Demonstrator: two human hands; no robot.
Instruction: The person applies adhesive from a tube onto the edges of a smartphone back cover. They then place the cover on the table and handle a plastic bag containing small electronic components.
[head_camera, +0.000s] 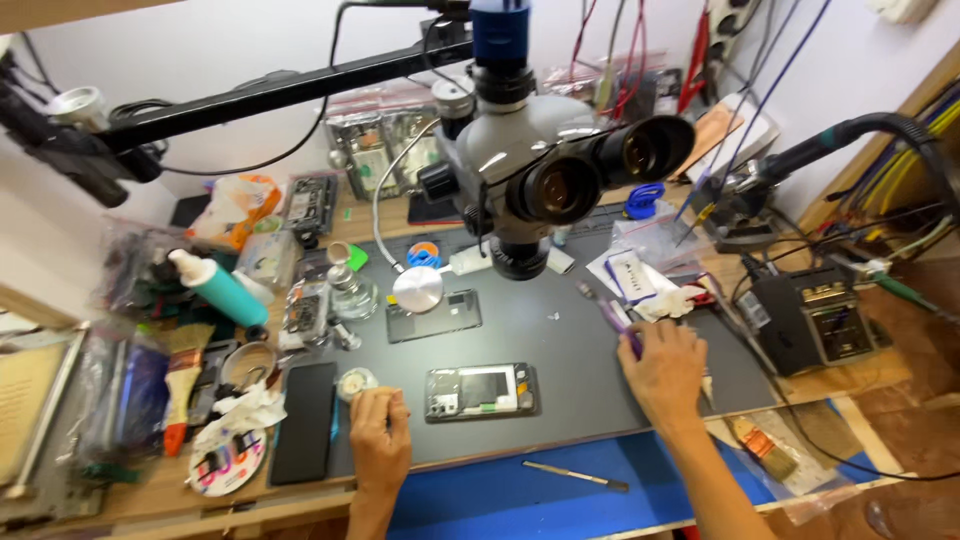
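Observation:
An opened phone (481, 391) lies on the dark work mat (560, 350), its insides facing up, between my two hands. My left hand (381, 425) rests on the mat's front left, fingers curled, beside a small round container (355, 381); whether it holds anything is hidden. My right hand (662, 367) is at the mat's right side, fingers closed around a purple-handled tool (620, 325). A second dark phone part (433, 315) lies farther back, under the stereo microscope (545, 175).
A black phone (305, 420) lies at the left mat edge. A teal bottle (215, 285), a brush and bags of parts crowd the left. A soldering station (820, 320) stands at right. A metal spudger (575, 475) lies on the blue front strip.

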